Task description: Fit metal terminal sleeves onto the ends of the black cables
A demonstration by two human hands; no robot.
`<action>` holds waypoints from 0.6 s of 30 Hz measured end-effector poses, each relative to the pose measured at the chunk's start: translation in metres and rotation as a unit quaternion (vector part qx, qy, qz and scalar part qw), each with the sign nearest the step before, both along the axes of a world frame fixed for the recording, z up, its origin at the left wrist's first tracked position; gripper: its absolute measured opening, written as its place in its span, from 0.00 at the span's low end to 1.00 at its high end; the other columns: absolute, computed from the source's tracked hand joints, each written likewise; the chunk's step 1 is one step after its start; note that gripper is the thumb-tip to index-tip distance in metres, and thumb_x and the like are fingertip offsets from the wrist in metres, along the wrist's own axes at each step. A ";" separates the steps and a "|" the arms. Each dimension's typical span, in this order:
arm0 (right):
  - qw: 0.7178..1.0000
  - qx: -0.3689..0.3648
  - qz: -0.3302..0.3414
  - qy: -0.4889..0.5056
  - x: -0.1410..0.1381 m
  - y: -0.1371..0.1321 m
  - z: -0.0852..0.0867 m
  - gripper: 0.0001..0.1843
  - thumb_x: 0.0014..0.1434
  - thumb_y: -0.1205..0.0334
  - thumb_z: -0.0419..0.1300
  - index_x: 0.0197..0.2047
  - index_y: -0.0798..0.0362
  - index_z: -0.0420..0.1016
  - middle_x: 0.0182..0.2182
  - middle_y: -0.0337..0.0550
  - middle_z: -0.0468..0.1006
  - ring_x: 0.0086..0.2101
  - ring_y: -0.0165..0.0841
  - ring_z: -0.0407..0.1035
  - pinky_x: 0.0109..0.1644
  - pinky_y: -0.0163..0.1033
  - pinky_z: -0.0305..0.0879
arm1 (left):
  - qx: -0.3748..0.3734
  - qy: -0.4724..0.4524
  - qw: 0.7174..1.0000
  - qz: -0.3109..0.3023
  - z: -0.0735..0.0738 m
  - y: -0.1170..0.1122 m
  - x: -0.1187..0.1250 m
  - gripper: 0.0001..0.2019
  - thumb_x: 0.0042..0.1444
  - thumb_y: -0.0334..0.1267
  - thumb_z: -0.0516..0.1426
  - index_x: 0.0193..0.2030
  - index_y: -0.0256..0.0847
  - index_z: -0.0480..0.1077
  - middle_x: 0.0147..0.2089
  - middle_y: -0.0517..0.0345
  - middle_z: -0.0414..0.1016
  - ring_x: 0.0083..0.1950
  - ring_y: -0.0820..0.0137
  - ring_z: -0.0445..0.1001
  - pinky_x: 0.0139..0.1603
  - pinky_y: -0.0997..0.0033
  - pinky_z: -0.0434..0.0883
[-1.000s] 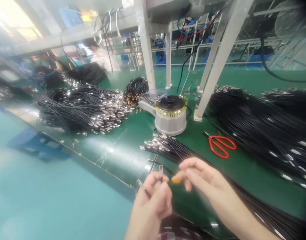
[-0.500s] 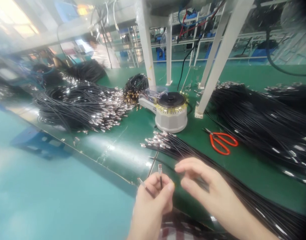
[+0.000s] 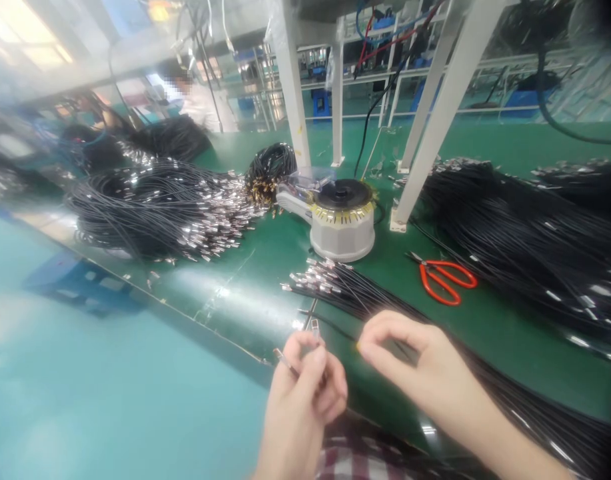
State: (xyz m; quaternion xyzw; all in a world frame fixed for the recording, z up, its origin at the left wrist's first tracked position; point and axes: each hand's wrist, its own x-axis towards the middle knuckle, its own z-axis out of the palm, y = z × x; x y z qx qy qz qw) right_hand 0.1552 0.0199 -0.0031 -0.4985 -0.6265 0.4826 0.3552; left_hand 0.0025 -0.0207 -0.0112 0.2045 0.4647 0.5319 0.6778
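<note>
The left hand (image 3: 305,390) is closed around a thin black wire (image 3: 316,331), gripped between thumb and fingers at the table's (image 3: 245,293) near edge. The wire's free end stands nearly upright, its metal tip pointing up and away towards the dispenser (image 3: 342,223); a second end (image 3: 281,358) juts from the same fist, slanting up and to the left. The right hand (image 3: 410,373) sits just beside it, apart from it; its thumb and forefinger are pinched on a yellow bit (image 3: 358,345) too small to identify, the other fingers loosely curled. A bundle (image 3: 335,290) of like wires lies just beyond both hands, running lengthwise from far left to near right, tips to the left. Red scissors (image 3: 445,280) lie to the right; coils (image 3: 155,210) are heaped far left.
</note>
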 end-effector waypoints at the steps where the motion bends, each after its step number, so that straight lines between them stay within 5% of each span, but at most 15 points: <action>1: 1.000 -0.015 0.005 0.017 0.000 0.001 0.000 0.10 0.58 0.62 0.60 0.25 0.51 0.72 0.29 0.39 0.76 0.34 0.34 0.71 0.41 0.38 0.65 | 0.006 -0.003 1.000 -0.008 0.000 0.000 -0.001 0.08 0.59 0.42 0.59 0.36 0.42 0.66 0.24 0.62 0.71 0.19 0.79 0.52 0.22 0.77 0.56; 5: 0.997 -0.053 0.007 0.058 -0.004 0.001 0.000 0.09 0.55 0.62 0.64 0.23 0.52 0.73 0.28 0.39 0.76 0.33 0.34 0.70 0.41 0.38 0.64 | 0.034 0.064 0.997 -0.004 -0.002 0.000 -0.004 0.08 0.52 0.38 0.65 0.29 0.37 0.72 0.30 0.58 0.73 0.31 0.73 0.67 0.34 0.75 0.66; 12: 0.994 -0.067 -0.003 0.085 -0.010 -0.002 -0.003 0.09 0.53 0.63 0.64 0.23 0.52 0.73 0.27 0.38 0.75 0.32 0.34 0.69 0.41 0.39 0.62 | -0.003 0.105 0.994 -0.031 -0.007 -0.003 -0.011 0.13 0.46 0.42 0.69 0.29 0.38 0.72 0.23 0.65 0.66 0.20 0.81 0.56 0.20 0.80 0.56; 18: 0.993 -0.083 0.008 0.085 -0.012 -0.001 -0.003 0.09 0.53 0.64 0.64 0.23 0.52 0.73 0.26 0.38 0.75 0.32 0.35 0.67 0.41 0.41 0.61 | -0.001 0.105 0.994 -0.027 -0.008 -0.003 -0.009 0.12 0.46 0.41 0.69 0.28 0.37 0.71 0.23 0.66 0.64 0.20 0.81 0.57 0.21 0.80 0.57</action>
